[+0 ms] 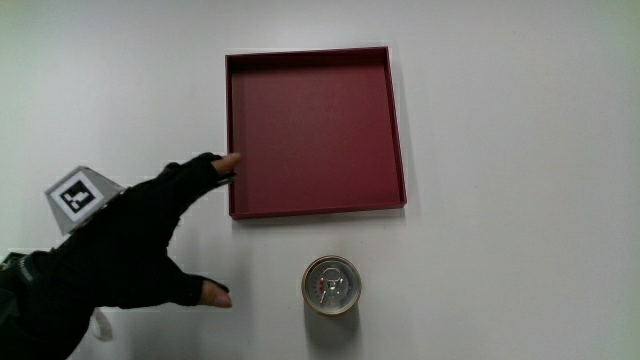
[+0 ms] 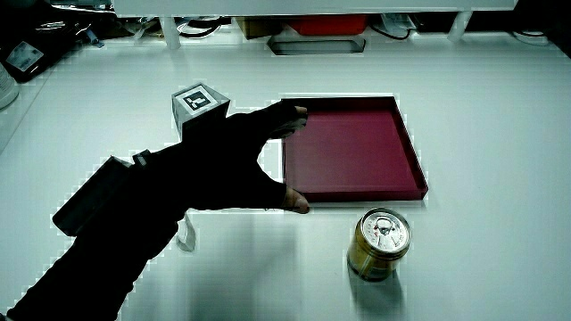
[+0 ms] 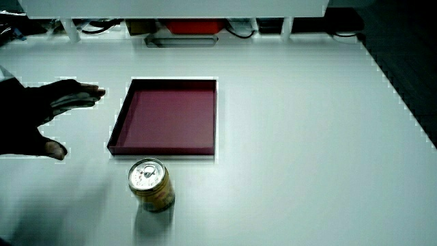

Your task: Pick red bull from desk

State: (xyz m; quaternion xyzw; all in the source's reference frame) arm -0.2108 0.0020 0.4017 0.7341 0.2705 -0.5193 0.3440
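Observation:
The can (image 1: 331, 285) stands upright on the white table, nearer to the person than the dark red tray (image 1: 392, 120). Both side views show it as a gold can (image 2: 379, 244) (image 3: 151, 185) with a silver lid. The gloved hand (image 1: 150, 240) hovers over the table beside the tray and the can, fingers spread and holding nothing. Its fingertips (image 1: 228, 161) reach the tray's edge, and the thumb (image 1: 212, 294) points toward the can with a gap between them. A patterned cube (image 1: 78, 194) sits on the back of the hand (image 2: 227, 160) (image 3: 34, 123).
The shallow square tray (image 2: 419, 169) (image 3: 119, 126) holds nothing. In both side views a low partition (image 2: 294, 7) (image 3: 171, 7) with clutter under it runs along the table's edge farthest from the person.

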